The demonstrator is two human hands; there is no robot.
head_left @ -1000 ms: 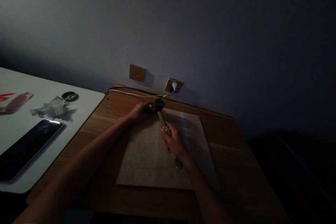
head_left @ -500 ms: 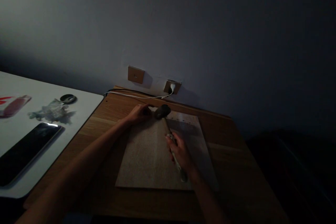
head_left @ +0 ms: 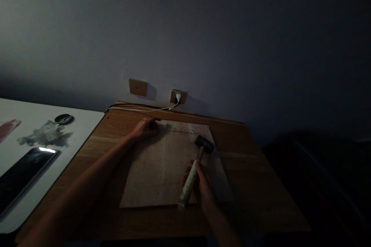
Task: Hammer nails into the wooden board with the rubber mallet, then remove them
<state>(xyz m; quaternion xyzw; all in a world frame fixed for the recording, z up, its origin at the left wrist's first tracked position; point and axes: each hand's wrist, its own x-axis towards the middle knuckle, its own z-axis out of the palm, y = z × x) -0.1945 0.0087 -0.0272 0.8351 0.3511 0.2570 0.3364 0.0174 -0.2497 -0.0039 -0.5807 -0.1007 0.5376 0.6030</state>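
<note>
My right hand (head_left: 201, 181) is closed around the pale, worn handle of a hammer (head_left: 189, 181). Its dark, blunt head (head_left: 204, 144) is over the right part of a flat light wooden board (head_left: 156, 173). A row of several small shiny nail-like points (head_left: 186, 131) runs along the board's far side, and a thin line seems to join them. At the far left corner of the board rests my left hand (head_left: 146, 128), its fingers curled. Whatever those fingers may hold is hidden in shadow.
The board lies on a brown wooden table (head_left: 261, 185) against the wall. A socket with a white plug (head_left: 178, 96) and cable sits behind it. On a white table (head_left: 72, 139) at left are a phone (head_left: 26, 177), crumpled clear plastic (head_left: 46, 134) and a dark ring-shaped roll (head_left: 64, 119).
The hammer has swung from the board's far left, near my left hand, to the right and nearer me. My left hand stays by the corner. The view has shifted a little.
</note>
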